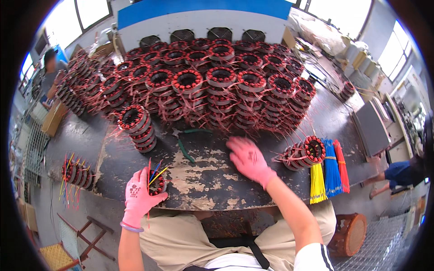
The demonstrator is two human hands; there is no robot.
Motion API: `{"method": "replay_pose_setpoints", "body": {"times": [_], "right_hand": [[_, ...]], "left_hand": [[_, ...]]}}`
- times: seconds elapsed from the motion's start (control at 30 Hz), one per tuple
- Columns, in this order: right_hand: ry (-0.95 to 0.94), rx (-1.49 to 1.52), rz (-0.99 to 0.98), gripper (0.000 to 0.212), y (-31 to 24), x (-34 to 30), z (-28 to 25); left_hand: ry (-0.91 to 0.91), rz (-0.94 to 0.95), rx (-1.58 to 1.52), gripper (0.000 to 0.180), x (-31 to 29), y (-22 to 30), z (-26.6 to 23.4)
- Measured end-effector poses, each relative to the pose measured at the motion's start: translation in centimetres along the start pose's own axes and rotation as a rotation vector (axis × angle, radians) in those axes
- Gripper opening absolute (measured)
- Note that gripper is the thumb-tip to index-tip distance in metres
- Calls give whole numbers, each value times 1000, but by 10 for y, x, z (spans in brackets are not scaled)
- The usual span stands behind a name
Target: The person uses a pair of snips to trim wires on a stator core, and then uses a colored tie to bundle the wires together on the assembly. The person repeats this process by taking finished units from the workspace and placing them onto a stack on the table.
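Observation:
My left hand (139,194), in a pink glove, is closed on a motor stator (158,184) at the table's front edge. Blue, yellow and red wires stick up out of that stator. My right hand (249,160), gloved alike, is stretched flat over the middle of the table with its fingers out. Nothing shows in it. To its left lies a pair of green-handled pliers (186,151). A short stack of stators (138,128) with red windings stands beyond my left hand.
Many stacked stators (221,77) fill the table's back. Bundles of yellow wires (318,183), blue wires (333,169) and red wires (342,165) lie at right, beside a tipped stator row (312,151). Wired stators (77,175) lie at the left edge. A person (52,72) is at far left.

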State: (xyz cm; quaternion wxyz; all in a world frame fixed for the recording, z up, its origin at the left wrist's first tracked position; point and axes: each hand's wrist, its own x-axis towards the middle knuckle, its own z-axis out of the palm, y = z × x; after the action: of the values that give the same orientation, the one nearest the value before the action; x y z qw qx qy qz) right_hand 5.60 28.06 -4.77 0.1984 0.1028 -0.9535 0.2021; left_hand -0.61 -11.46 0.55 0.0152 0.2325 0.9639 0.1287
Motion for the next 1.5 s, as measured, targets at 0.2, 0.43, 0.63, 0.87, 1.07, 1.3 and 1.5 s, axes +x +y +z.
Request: {"method": "replay_pose_setpoints", "body": {"times": [0.2,0.43,0.63,0.87,1.07,1.3,1.5], "right_hand": [[-222,139,-112,53,-48,-8,18],[-51,8,-8,42,-36,-24,4],[-107,139,-26,44,-91,-47,8],[-127,111,-24,45,-90,-46,9],[-129,106,-17,46,-92,-46,9],[-136,116,-8,46,-93,-46,9],[-112,128,-7,45,-92,-46,10]], "left_hand": [[50,81,-132,102,-13,2,-17],[343,12,-133,91,-60,-50,-146],[465,-330,-81,102,-68,-196,-221],[331,-450,-124,115,-31,-255,-203],[290,-513,-29,113,-21,-256,-191],[317,-525,-38,111,-20,-247,-188],[334,-533,-137,110,-23,-256,-187]]}}
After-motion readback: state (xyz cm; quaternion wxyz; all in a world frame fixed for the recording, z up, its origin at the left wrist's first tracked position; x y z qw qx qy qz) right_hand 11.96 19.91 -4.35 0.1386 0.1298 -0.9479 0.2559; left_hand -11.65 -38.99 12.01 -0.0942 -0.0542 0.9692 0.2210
